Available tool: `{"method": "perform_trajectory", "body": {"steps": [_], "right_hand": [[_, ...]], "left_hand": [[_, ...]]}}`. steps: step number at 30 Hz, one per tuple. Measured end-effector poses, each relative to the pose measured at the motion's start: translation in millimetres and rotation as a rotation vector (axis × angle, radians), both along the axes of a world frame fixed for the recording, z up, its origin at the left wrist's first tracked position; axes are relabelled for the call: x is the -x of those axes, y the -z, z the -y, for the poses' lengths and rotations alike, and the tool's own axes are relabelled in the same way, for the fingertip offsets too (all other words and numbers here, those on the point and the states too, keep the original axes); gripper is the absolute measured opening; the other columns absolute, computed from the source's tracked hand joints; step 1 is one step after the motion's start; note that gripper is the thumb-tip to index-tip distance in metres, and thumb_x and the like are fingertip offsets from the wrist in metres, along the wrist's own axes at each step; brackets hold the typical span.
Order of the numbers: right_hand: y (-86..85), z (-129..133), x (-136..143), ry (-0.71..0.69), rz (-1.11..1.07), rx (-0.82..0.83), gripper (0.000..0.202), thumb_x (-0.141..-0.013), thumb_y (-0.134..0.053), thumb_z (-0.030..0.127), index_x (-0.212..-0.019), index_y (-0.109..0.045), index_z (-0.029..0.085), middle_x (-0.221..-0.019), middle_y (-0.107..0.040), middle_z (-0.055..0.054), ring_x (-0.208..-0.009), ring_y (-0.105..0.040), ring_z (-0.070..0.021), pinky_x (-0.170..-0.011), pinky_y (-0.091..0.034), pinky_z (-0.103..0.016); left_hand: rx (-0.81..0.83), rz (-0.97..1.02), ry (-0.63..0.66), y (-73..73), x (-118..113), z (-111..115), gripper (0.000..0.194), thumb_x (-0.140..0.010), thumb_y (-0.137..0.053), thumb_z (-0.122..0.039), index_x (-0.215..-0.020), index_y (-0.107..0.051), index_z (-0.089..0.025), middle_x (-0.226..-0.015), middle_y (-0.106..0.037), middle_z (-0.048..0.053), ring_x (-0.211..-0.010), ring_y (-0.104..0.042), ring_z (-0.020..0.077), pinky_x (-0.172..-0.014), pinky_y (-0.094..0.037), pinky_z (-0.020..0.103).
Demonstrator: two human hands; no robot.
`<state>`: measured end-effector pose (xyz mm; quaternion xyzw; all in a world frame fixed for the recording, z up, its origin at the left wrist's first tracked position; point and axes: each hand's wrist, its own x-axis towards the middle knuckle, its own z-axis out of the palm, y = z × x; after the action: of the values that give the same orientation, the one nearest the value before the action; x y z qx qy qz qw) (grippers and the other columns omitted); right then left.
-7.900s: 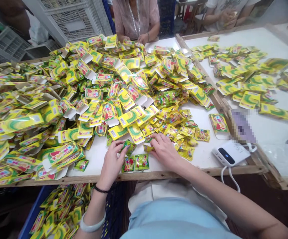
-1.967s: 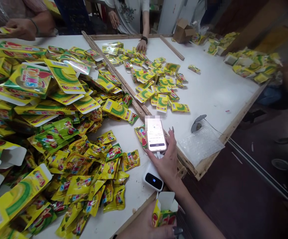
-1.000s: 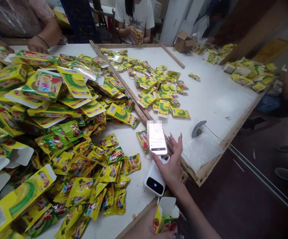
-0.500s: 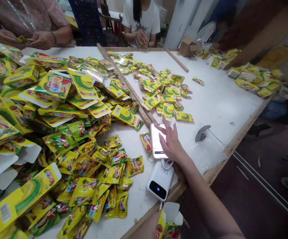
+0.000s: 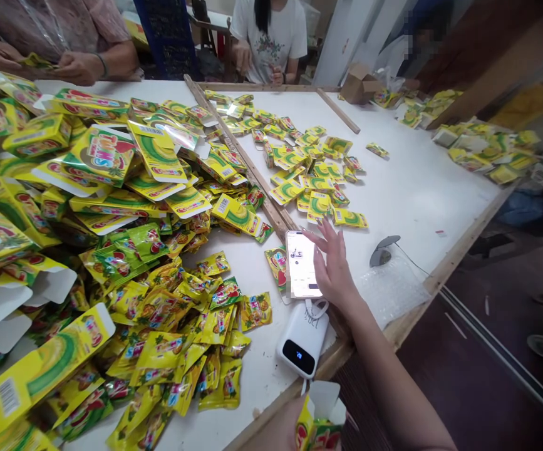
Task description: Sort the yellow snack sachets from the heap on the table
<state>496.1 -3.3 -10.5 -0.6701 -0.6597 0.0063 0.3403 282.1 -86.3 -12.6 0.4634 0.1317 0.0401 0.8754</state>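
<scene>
My right hand point(image 5: 337, 269) is over the right side of a lit phone point(image 5: 303, 266), fingers spread and holding nothing. The phone lies on the table, and its screen shows a small scooter picture. A white power bank point(image 5: 302, 341) with a lit display rests just below it, a white cable looped at its top. At the bottom edge my left hand point(image 5: 289, 423), partly hidden, is closed around a small yellow candy box point(image 5: 315, 416). That box's white flaps stand open at the top, and green packets show inside. Left of the phone lies a flat candy carton point(image 5: 277, 268).
Yellow cartons point(image 5: 97, 156) and loose candy packets point(image 5: 163, 300) heap on the left. Beyond a wooden strip point(image 5: 233, 150) lie closed boxes point(image 5: 318, 181). Bubble wrap point(image 5: 393, 288) sits near the table edge. Two people sit opposite; further cartons point(image 5: 487, 150) lie far right.
My right hand's fingers have lifted back from the screen towards the right, and the phone's page has changed. Across the table, the person in white has moved their hands apart.
</scene>
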Motion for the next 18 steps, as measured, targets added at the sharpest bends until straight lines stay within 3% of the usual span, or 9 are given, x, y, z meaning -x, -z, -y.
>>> {"method": "perform_trajectory", "body": {"steps": [5,10,15,18], "right_hand": [[2.9,19,-2,0.050,-0.053,-0.080,0.058,-0.088,-0.033,0.009,-0.143,-0.015,0.019,-0.129,-0.057,-0.009,-0.130,-0.041,-0.0188,-0.114,-0.011,-0.055],[9.9,33,-2,0.069,-0.063,-0.097,0.057,-0.086,-0.034,0.006,-0.141,-0.021,0.016,-0.125,-0.060,-0.009,-0.130,-0.042,-0.0185,-0.115,-0.011,-0.055],[13.6,45,3,0.064,-0.061,-0.098,0.057,-0.085,-0.035,0.005,-0.139,-0.023,0.016,-0.125,-0.060,-0.009,-0.131,-0.039,-0.0202,-0.114,-0.014,-0.057],[17.2,54,8,0.045,-0.060,-0.100,0.058,-0.084,-0.034,0.004,-0.140,-0.023,0.016,-0.125,-0.060,-0.009,-0.131,-0.040,-0.0218,-0.112,-0.016,-0.059]], "left_hand": [[-0.005,-0.005,-0.001,4.8,1,2,0.031,-0.088,-0.052,-0.033,-0.115,-0.054,-0.017,-0.118,-0.056,0.009,-0.099,-0.058,0.0198,-0.084,-0.050,0.041],[-0.011,-0.042,0.005,20.3,1,7,0.034,-0.087,-0.054,-0.033,-0.117,-0.053,-0.017,-0.119,-0.055,0.010,-0.101,-0.058,0.0207,-0.085,-0.050,0.043],[-0.015,-0.110,0.005,37.1,3,10,0.058,-0.073,-0.070,-0.038,-0.125,-0.050,-0.022,-0.120,-0.057,0.010,-0.110,-0.053,0.0264,-0.099,-0.040,0.042],[-0.007,-0.128,0.015,40.7,6,11,0.063,-0.071,-0.071,-0.041,-0.127,-0.048,-0.024,-0.121,-0.057,0.010,-0.112,-0.052,0.0285,-0.099,-0.039,0.041]]}}
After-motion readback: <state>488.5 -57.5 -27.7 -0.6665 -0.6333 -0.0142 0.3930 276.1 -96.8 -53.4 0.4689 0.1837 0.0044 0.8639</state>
